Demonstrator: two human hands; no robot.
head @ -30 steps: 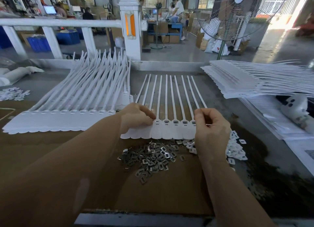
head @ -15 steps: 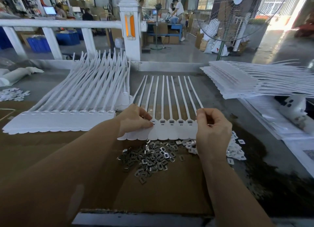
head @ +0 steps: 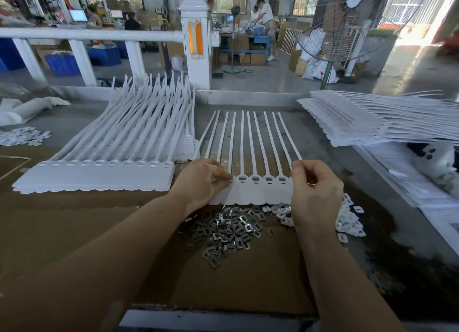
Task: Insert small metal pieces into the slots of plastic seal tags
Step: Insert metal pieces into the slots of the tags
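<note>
Behind my cardboard-covered workbench (head: 74,227), a busy workshop is stretching away. I am leaning over a strip of white seal tags (head: 258,190) lying flat before me. My left hand (head: 201,182) is pinching a slot at the strip's left end, fingers curled. My right hand (head: 315,192) is curling over the right end, apparently holding something small. Metal pieces (head: 228,232) are lying heaped just beneath. I judge each piece should be going in square, pressed fully home.
</note>
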